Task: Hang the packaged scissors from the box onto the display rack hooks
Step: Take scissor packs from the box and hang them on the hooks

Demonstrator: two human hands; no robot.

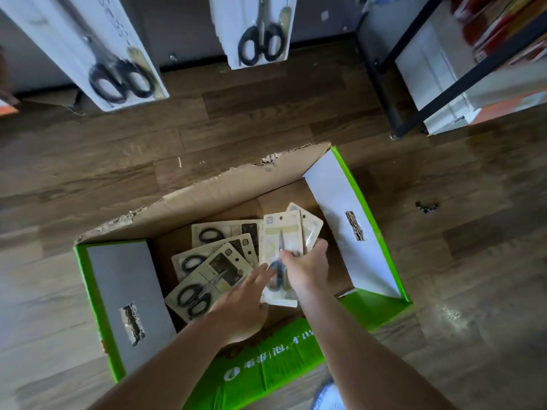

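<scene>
An open green cardboard box stands on the floor below me, its flaps spread. Several packaged scissors on cream cards lie inside; the nearest loose pack is at the box's left. My right hand reaches into the box and grips one pack of scissors by its middle, the card standing up from the pile. My left hand lies beside it with fingers stretched out, touching that pack's lower edge. Two packs of black-handled scissors hang at the top, one on the left and one in the centre.
Wooden floor surrounds the box. A black metal shelf frame with white and orange boxed goods stands at the upper right. A small dark scrap lies on the floor right of the box. A grey wall base runs along the top.
</scene>
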